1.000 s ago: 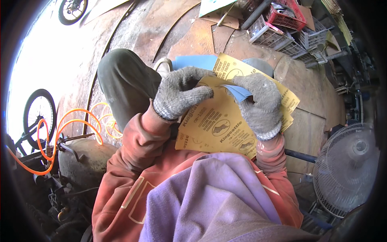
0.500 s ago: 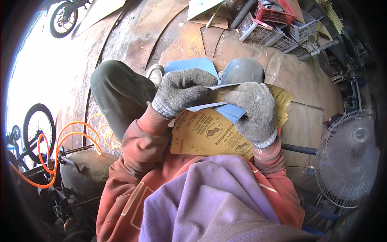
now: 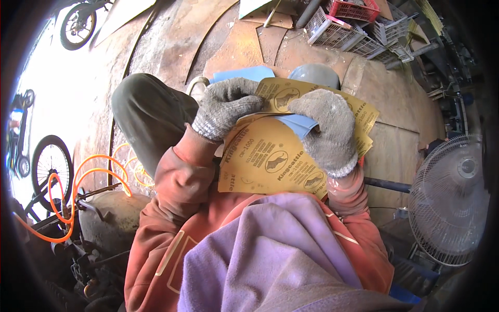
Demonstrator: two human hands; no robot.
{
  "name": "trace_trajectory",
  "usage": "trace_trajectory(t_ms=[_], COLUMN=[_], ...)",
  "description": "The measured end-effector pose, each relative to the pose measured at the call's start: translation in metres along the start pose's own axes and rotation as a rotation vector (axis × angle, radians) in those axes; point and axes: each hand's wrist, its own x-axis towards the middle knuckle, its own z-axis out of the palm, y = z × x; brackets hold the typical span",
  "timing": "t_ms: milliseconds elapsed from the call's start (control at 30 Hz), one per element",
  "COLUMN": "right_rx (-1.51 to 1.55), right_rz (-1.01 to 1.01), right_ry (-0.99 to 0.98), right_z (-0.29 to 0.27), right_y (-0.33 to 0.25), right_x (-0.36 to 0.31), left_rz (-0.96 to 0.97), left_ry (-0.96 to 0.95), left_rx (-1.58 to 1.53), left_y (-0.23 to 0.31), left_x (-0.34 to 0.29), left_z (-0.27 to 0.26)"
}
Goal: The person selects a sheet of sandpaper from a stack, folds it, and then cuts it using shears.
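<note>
Worn, brown-stained floor sheeting spreads beyond the grip, running toward a glaring white patch at far left. Between the two gloved hands, in front of the torso, are tan-backed sandpaper sheets, printed in dark lettering with oval animal emblems. One bowed sheet rises between the hands; a broader one slopes beneath them, nearly flat. Left of the right hand's thumb juts a blue flap (perhaps a turned-up abrasive face, though the glove hides its root).

The left hand, thumb and fingers brought together, pinches the raised sheet's left edge. The right hand is curled closed over the stack, the blue flap caught in it.

Past the left fingertips lies a blue sheet on the floor; the left knee bulks beside that hand, the right knee just beyond the other. Farther left loop orange hose coils; well right stands a caged fan, and beyond the right hand sit plastic crates.

Sheet corners poke out past the right glove, over floor stretching toward the fan. Toward the body, the broad sheet's lower edge comes close to a purple cloth.
</note>
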Motion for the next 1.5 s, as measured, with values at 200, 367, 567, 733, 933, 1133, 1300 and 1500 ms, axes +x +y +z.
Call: trace_trajectory(t_ms=[200, 367, 567, 733, 933, 1133, 1300, 1500], right_rx=[0.052, 0.006, -0.025, -0.037, -0.12, -0.154, -0.064, -0.067], right_rz=[0.128, 0.128, 0.158, 0.118, 0.119, 0.176, 0.302, 0.28], right_ry=[0.052, 0.08, 0.125, 0.155, 0.266, 0.342, -0.102, -0.024], right_z=[0.0, -0.001, 0.0, 0.0, 0.001, 0.002, -0.047, -0.066], right_y=[0.006, 0.009, 0.008, 0.008, 0.013, 0.022, 0.026, 0.012], right_x=[-0.004, -0.007, -0.008, -0.005, -0.006, -0.014, -0.029, -0.09], left_rz=[0.085, 0.125, -0.149, 0.065, 0.106, 0.277, 0.399, 0.911], left_ry=[-0.015, -0.021, -0.076, -0.056, 0.036, 0.162, 0.002, -0.39], left_rx=[0.109, 0.184, -0.276, 0.137, 0.343, 0.478, 0.714, 0.84], left_y=[-0.008, -0.009, -0.005, 0.025, 0.023, 0.012, 0.041, 0.043], left_x=[-0.001, -0.001, -0.006, -0.013, -0.009, -0.022, -0.009, 0.06], left_z=[-0.011, -0.016, -0.013, 0.018, 0.035, 0.027, 0.073, 0.122])
